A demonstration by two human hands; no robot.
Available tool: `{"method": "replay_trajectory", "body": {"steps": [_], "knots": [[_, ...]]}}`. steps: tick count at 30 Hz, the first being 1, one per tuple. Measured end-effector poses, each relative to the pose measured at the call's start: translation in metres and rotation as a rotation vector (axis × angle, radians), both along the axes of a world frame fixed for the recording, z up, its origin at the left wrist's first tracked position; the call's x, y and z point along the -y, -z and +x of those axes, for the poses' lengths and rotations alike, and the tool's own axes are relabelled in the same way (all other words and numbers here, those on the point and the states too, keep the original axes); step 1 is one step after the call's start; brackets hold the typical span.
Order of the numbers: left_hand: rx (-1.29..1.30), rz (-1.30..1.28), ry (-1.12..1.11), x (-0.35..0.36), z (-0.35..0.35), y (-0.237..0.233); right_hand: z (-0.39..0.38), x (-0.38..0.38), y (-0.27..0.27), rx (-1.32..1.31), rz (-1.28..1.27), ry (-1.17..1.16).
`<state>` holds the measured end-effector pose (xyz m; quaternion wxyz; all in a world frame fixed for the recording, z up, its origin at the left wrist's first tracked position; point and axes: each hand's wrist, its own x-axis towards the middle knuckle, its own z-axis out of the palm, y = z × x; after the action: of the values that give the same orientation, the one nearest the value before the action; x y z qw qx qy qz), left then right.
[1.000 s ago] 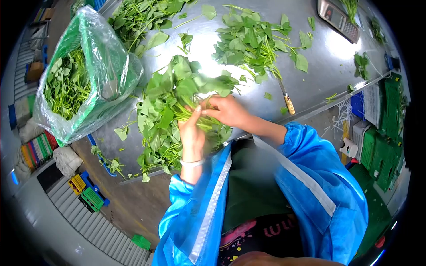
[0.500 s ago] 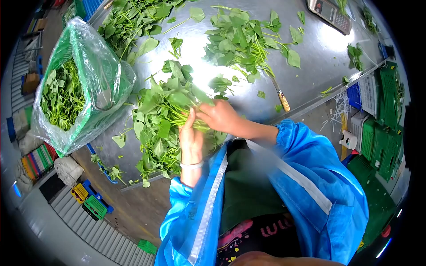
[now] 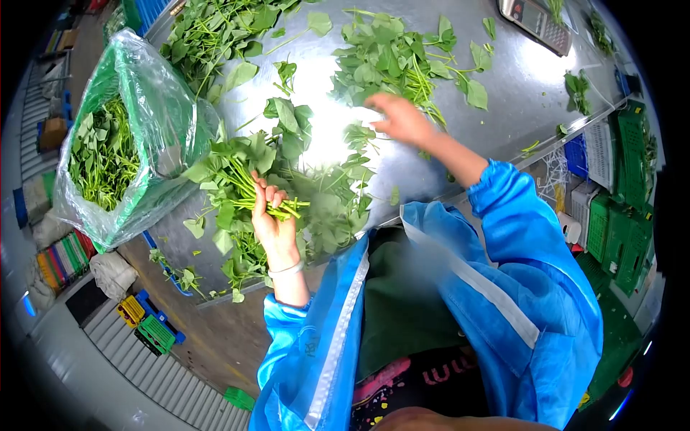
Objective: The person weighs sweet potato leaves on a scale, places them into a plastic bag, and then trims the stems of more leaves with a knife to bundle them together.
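Note:
My left hand [image 3: 275, 223] is wrapped round the stems of a bunch of leafy greens [image 3: 241, 172], their cut ends sticking out to the right. More loose greens [image 3: 327, 215] lie beneath and beside it on the metal table [image 3: 445, 154]. Off to the right, my right hand [image 3: 404, 121] hovers over the table with its fingers apart and nothing between them. Just above it rests a separate pile of greens [image 3: 384, 61]. The knife is not visible now; my right forearm lies over where it was.
A green crate lined with clear plastic [image 3: 162, 136] holds greens at the left. Another heap of greens [image 3: 215, 36] lies at the back left. A scale with a keypad [image 3: 535, 25] sits at the back right. Green crates [image 3: 625, 237] stand beyond the table's right edge.
My hands have parted. My left hand has shifted left with the bunch, turning its stem ends into view. My right hand has let go and moved up and right, over the table.

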<state>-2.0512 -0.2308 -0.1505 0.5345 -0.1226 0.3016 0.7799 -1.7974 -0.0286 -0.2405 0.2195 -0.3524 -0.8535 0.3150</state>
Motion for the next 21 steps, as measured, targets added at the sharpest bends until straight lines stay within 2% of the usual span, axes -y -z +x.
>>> {"method": "replay_trajectory", "body": {"steps": [2, 3, 5, 6, 8, 9, 11, 12, 14, 15, 17, 18, 20, 21], "knots": [[0.061, 0.013, -0.006, -0.003, 0.009, 0.004, 0.01, -0.031, 0.014, 0.353, 0.221, 0.257], [0.134, 0.034, -0.002, -0.004, 0.013, 0.007, 0.017, -0.044, 0.021, 0.353, 0.22, 0.262], [0.261, 0.002, -0.005, -0.009, 0.024, 0.005, 0.027, -0.06, 0.025, 0.681, 0.477, 0.242], [0.388, 0.058, 0.057, -0.008, 0.026, 0.005, 0.029, -0.061, 0.023, 0.679, 0.478, 0.244], [0.283, 0.01, 0.15, -0.009, 0.031, 0.002, 0.033, -0.059, 0.011, 0.29, 0.191, 0.265], [0.227, -0.015, 0.097, -0.011, 0.034, 0.005, 0.032, -0.056, -0.014, 0.288, 0.194, 0.263], [0.148, -0.034, 0.099, -0.015, 0.041, 0.004, 0.029, -0.043, -0.071, -0.282, -0.838, 0.337], [0.068, -0.05, 0.105, -0.018, 0.046, 0.003, 0.03, -0.035, -0.068, -0.284, -0.834, 0.339], [-0.082, -0.077, 0.141, -0.025, 0.055, 0.006, 0.029, -0.018, -0.054, 0.053, -0.234, 0.26], [-0.164, -0.144, 0.136, -0.031, 0.063, -0.002, 0.024, -0.01, -0.067, 0.047, -0.224, 0.265], [-0.288, -0.188, 0.124, -0.041, 0.078, -0.012, 0.013, 0.015, -0.09, -0.16, -0.533, 0.334], [-0.364, -0.222, 0.136, -0.047, 0.087, -0.019, 0.009, 0.026, -0.091, -0.161, -0.536, 0.334], [-0.46, -0.26, 0.144, -0.055, 0.102, -0.021, 0.001, 0.042, -0.089, -0.195, 0.198, 0.212], [-0.455, -0.244, 0.128, -0.059, 0.111, -0.024, -0.001, 0.05, -0.095, -0.199, 0.199, 0.213]]}}
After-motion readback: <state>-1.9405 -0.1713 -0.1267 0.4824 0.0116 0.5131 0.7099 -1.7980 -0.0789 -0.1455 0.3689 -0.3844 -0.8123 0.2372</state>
